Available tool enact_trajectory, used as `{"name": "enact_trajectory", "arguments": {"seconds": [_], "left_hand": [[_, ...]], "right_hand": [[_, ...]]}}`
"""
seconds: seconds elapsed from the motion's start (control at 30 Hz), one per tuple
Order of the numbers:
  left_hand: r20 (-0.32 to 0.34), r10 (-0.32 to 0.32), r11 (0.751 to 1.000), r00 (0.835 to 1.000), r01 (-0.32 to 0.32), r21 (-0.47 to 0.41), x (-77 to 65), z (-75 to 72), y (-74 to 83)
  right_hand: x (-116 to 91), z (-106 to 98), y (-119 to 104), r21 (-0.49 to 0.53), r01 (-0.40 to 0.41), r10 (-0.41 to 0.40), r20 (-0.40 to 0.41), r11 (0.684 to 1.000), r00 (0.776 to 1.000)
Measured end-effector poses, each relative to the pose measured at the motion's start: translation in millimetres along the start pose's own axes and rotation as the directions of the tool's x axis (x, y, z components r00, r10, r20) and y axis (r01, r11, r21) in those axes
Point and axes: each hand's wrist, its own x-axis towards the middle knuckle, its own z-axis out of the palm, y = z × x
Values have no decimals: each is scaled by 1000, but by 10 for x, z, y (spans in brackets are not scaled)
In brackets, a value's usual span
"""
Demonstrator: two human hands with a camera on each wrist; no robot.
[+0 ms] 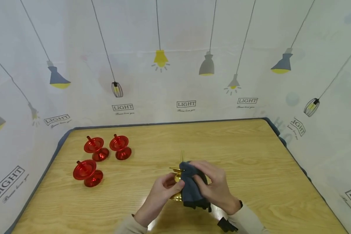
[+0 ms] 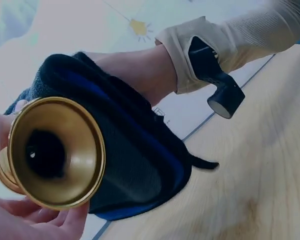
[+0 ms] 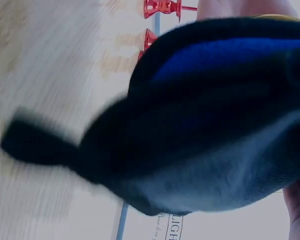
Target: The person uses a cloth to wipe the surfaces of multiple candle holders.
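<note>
My left hand [image 1: 161, 192] grips a shiny gold candle holder [image 1: 176, 197] by its stem and base; a thin gold spike rises from its dish. The left wrist view looks into its hollow round underside [image 2: 82, 145]. My right hand [image 1: 214, 185] pinches a folded dark blue-grey cloth [image 1: 191, 187] against the holder's dish and right side, hiding part of it. In the right wrist view the cloth [image 3: 215, 185] covers most of the frame, with a dark strap end hanging off it. Both hands are above the front middle of the table.
Three red candle holders stand on the left of the wooden table [image 1: 237, 146]: a front one [image 1: 92, 178], a back one [image 1: 100, 154] and a right one [image 1: 123, 153]. A white printed curtain [image 1: 187, 84] surrounds the table's back and sides. Black straps sit at the right wrist [image 1: 226, 224].
</note>
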Motion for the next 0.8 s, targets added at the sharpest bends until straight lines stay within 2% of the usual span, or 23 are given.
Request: {"name": "enact_trajectory", "arguments": {"seconds": [0.13, 0.23, 0.33, 0.43, 0.6, 0.63, 0.7, 0.8], "left_hand": [[-70, -23, 1000, 997, 22, -17, 8, 7, 2], [-49, -17, 996, 999, 13, -86, 11, -17, -8], [18, 1, 981, 1000, 3, -194, 6, -43, -33], [112, 47, 953, 993, -11, -304, 7, -64, -83], [268, 124, 906, 955, 1, -424, 23, -98, -155], [284, 127, 904, 951, 7, -427, 27, -106, -158], [280, 134, 922, 951, -16, -387, 33, -118, -146], [223, 131, 956, 966, -64, -288, 37, -120, -109]], "right_hand": [[15, 6, -15, -2, 35, -35, -11, 999, 999], [30, 12, -30, 6, 35, -35, -22, 999, 999], [45, 31, -42, 32, 11, -10, -31, 999, 999], [51, 61, -47, 103, -40, 44, -38, 994, 998], [36, 84, -40, 257, -91, 104, -40, 962, 994], [31, 80, -40, 262, -93, 106, -38, 961, 994], [24, 63, -40, 222, -93, 103, -34, 971, 994], [21, 29, -32, 123, -72, 75, -19, 990, 997]]}}
